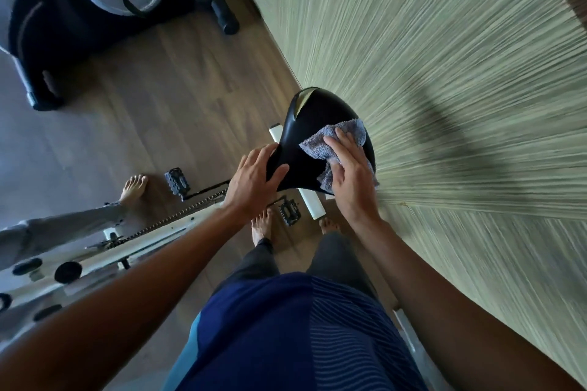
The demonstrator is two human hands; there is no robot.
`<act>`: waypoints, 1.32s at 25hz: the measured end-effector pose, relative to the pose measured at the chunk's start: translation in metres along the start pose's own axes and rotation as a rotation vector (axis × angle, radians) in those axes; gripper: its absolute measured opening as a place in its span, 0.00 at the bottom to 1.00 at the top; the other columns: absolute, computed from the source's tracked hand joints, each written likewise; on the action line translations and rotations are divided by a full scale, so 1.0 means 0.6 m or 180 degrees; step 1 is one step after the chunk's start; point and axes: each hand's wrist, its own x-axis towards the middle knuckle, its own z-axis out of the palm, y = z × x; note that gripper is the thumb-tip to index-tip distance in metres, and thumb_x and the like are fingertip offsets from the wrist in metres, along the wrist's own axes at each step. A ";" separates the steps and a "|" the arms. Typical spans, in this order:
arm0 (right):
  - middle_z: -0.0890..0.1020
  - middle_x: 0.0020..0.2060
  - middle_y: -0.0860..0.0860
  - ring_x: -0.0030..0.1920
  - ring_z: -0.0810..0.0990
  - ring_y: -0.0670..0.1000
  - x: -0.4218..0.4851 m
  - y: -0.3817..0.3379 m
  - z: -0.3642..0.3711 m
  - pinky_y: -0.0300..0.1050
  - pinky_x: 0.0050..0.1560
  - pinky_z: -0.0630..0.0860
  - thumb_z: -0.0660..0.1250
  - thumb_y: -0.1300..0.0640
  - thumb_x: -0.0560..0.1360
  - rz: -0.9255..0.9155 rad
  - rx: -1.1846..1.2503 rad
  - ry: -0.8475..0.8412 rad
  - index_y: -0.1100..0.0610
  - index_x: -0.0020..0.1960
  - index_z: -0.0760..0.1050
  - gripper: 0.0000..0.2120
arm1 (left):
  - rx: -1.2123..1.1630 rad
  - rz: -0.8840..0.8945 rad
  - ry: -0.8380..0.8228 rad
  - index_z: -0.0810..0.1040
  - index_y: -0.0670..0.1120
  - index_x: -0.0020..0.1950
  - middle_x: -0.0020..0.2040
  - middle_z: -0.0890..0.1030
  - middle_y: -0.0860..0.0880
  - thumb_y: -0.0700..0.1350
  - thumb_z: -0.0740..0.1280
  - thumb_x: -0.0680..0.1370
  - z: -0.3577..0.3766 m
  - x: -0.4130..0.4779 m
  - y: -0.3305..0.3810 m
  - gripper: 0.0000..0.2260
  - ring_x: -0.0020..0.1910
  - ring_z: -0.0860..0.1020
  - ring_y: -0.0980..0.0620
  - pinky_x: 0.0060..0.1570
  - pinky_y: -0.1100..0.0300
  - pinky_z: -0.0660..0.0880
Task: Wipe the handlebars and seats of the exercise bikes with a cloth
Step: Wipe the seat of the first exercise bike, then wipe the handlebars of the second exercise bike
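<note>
A black bike seat (313,117) with a torn patch near its wide end stands in the middle of the head view. On its right half lies a grey terry cloth (317,147). My right hand (347,174) presses down on the cloth, its fingers spread over it and the thumb tucked into a fold. At the narrow nose of the seat, my left hand (252,182) grips the edge with the thumb on top. The handlebars of this bike are not in view.
The white bike frame (133,240) with chain and black pedals (176,182) runs left below my arms. Another black exercise bike (95,6) stands at the upper left. Another person's bare foot (133,189) is beside the pedal. A striped green wall (444,73) is close on the right.
</note>
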 end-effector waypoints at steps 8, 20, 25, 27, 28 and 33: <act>0.78 0.66 0.55 0.68 0.74 0.49 0.022 0.025 -0.076 0.34 0.70 0.66 0.65 0.69 0.77 -0.0926 0.0293 -0.0888 0.60 0.64 0.79 0.17 | -0.0324 -0.0776 0.1388 0.72 0.44 0.71 0.71 0.71 0.43 0.42 0.65 0.80 0.068 -0.101 0.051 0.19 0.69 0.68 0.44 0.68 0.53 0.65; 0.81 0.58 0.53 0.61 0.78 0.49 -0.116 -0.101 -0.071 0.39 0.68 0.70 0.71 0.73 0.70 -0.2363 0.0516 -0.2981 0.58 0.58 0.82 0.19 | -0.0908 -0.2621 0.2781 0.82 0.46 0.59 0.65 0.77 0.44 0.41 0.68 0.78 0.192 -0.452 0.102 0.10 0.65 0.75 0.43 0.68 0.54 0.67; 0.82 0.57 0.51 0.59 0.77 0.44 -0.310 -0.207 -0.008 0.25 0.64 0.64 0.73 0.72 0.69 -0.3280 0.0750 -0.3791 0.58 0.57 0.82 0.18 | -0.0981 -0.3315 0.3700 0.82 0.49 0.58 0.59 0.82 0.49 0.44 0.67 0.79 0.212 -0.650 0.112 0.09 0.61 0.77 0.47 0.63 0.54 0.73; 0.81 0.57 0.50 0.58 0.77 0.43 -0.403 -0.241 0.000 0.26 0.64 0.66 0.72 0.71 0.69 -0.3537 0.0866 -0.4063 0.58 0.57 0.82 0.18 | -0.1010 -0.3602 0.3973 0.82 0.48 0.57 0.57 0.83 0.48 0.45 0.66 0.79 0.231 -0.738 0.122 0.10 0.58 0.79 0.46 0.60 0.53 0.74; 0.82 0.57 0.50 0.58 0.78 0.44 -0.457 -0.253 -0.001 0.27 0.64 0.67 0.71 0.71 0.69 -0.3646 0.0930 -0.4228 0.58 0.57 0.83 0.19 | -0.1070 -0.3799 0.4150 0.82 0.49 0.57 0.57 0.83 0.48 0.47 0.65 0.78 0.246 -0.786 0.131 0.11 0.58 0.79 0.46 0.60 0.52 0.74; 0.82 0.57 0.51 0.59 0.79 0.44 -0.680 -0.289 -0.012 0.34 0.65 0.70 0.70 0.71 0.69 -0.3972 0.1182 -0.5000 0.55 0.56 0.82 0.19 | -0.1081 -0.4435 0.4849 0.82 0.49 0.58 0.57 0.83 0.49 0.47 0.63 0.78 0.310 -0.983 0.183 0.11 0.58 0.79 0.49 0.60 0.54 0.74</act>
